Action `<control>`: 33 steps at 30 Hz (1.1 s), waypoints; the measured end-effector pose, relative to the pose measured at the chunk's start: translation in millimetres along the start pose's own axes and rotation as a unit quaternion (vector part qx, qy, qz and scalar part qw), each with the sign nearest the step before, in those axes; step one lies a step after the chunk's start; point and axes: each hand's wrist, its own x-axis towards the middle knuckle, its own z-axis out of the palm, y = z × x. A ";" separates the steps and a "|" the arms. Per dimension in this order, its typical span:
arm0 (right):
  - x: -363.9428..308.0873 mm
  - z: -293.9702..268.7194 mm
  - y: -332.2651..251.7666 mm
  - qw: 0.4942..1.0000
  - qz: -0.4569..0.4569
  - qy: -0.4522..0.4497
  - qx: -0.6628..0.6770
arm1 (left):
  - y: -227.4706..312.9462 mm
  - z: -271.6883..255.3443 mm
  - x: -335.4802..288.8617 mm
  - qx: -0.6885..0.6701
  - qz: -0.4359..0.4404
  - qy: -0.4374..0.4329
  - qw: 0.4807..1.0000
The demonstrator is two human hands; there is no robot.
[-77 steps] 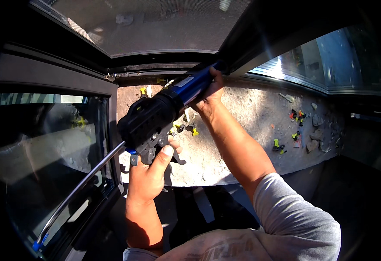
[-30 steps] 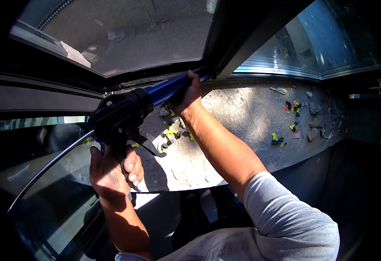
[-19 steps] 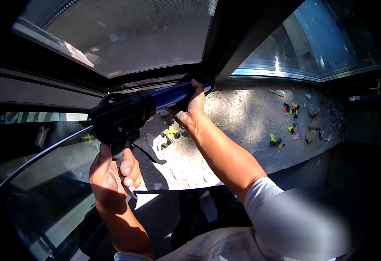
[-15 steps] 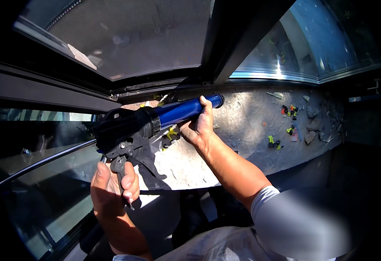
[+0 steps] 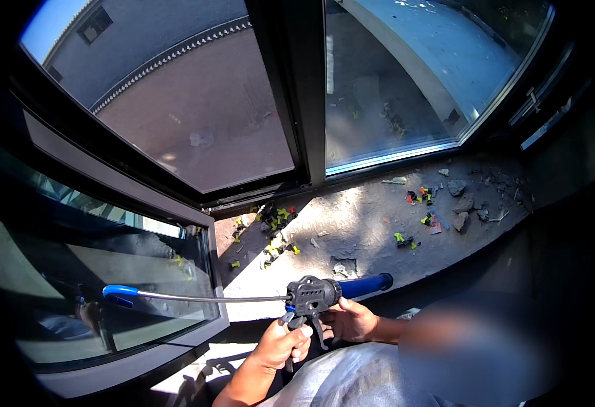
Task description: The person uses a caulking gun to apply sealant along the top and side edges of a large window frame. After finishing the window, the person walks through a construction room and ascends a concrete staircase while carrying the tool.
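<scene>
A caulking gun with a black body lies sideways across my front. Its blue barrel points right, and a long metal rod reaches left to a blue hooked end. My left hand is closed around the black handle below the body. Under the barrel, just right of the body, my right hand grips the gun; some of its fingers are hidden behind the handle and trigger.
A rough concrete sill runs under dark-framed windows. Yellow, black and red plastic pieces lie scattered on it, with stone chunks at the right. An open window sash stands at the left, near the rod's end.
The caulking gun has come down and closer to my body, and its rod now sticks out far to the left. My right hand has slid back along the barrel toward the body. The view has shifted.
</scene>
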 end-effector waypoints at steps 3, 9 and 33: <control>-30.7 35.7 6.2 0.989 -0.057 -0.096 -0.100 | 2.0 30.1 -13.2 0.013 0.002 -0.024 1.000; -80.7 102.5 31.6 0.938 -0.186 0.138 -0.258 | -21.0 96.7 -36.8 0.195 0.066 -0.084 0.975; -372.5 46.4 72.3 0.719 -0.175 0.478 -0.473 | 13.2 -42.6 -409.2 0.130 0.733 0.626 0.232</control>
